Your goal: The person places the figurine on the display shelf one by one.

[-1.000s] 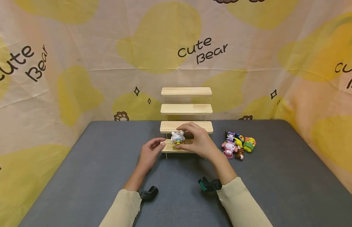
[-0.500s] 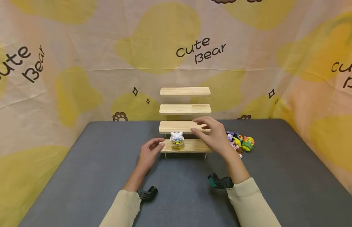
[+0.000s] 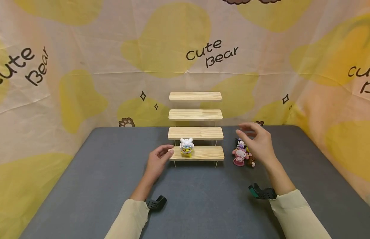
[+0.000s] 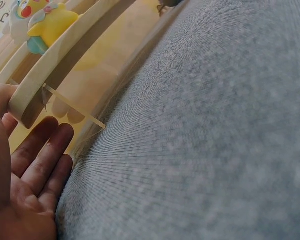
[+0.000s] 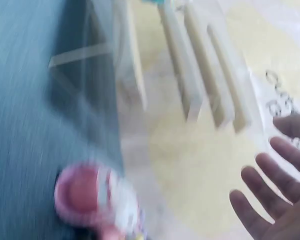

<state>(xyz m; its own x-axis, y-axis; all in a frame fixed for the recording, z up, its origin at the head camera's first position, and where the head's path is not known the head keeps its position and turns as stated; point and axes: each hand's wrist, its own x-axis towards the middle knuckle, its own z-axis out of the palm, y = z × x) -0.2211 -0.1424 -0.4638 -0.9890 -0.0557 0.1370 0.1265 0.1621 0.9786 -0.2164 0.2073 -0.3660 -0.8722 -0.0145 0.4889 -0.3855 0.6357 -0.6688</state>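
Note:
In the head view a small figurine [image 3: 186,147] with a white hood and yellow body stands on the lowest shelf, left of its middle. My left hand [image 3: 158,161] rests against the left end of that wooden tiered shelf [image 3: 207,153], its thumb touching the board's corner and the other fingers extended below in the left wrist view. My right hand [image 3: 259,142] hovers at the group of figurines on the right, holding nothing, fingers spread apart. A pink figurine [image 3: 239,157] and a purple-and-white figurine [image 3: 241,143] show beside it; others are partly hidden behind the hand.
A brown figurine [image 3: 251,161] lies beside the pink one. Three further wooden tiers [image 3: 195,133] rise behind the lowest shelf. The rack stands on a grey table [image 3: 185,202], backed by a printed cloth [image 3: 137,49].
My right hand let go of the hooded figurine, leaving it upright on the lowest shelf, and travelled right to the figurine group. The left hand stayed at the shelf's end.

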